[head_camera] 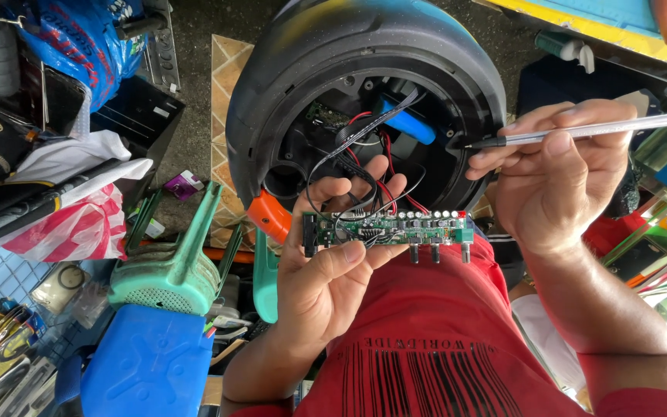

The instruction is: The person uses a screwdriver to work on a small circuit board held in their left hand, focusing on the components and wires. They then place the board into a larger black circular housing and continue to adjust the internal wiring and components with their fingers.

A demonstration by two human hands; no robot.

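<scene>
Pinching the board (386, 229) crosswise, long axis level, your left hand (326, 270) is closed on it; your right hand (557, 181) grips a pen (580, 131), tip pointing left above it.

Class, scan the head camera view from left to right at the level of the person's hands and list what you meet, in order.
Red-and-white plastic bag → green plastic stool → left hand → long green circuit board → right hand → clear ballpoint pen.
</scene>
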